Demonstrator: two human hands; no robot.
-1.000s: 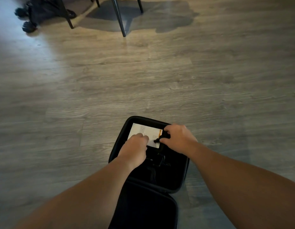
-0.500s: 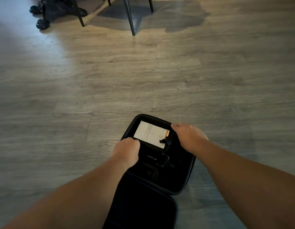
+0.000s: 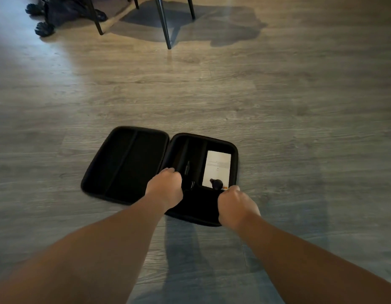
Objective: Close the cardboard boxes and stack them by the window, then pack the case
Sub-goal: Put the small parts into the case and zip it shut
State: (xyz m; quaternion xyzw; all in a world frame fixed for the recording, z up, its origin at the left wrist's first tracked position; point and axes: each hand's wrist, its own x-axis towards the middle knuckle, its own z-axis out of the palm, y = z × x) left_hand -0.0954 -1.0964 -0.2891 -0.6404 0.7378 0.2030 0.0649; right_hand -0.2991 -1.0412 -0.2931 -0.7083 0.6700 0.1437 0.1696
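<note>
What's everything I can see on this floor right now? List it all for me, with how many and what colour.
Black hard-shell zip case: one, black, lying open flat on the floor, lid half to the left.
White printed card: one, white with an orange edge, in the case's right half.
Small black round-headed gadget: one, black, on the card's near end.
Thin metal chair legs: several, black, far end of the floor.
Dark bundle: one, black, far left; cannot tell what it is.
Wood-plank floor: grey-brown.
Left hand: curled at the case's middle.
Right hand: curled at the case's near right edge.
</note>
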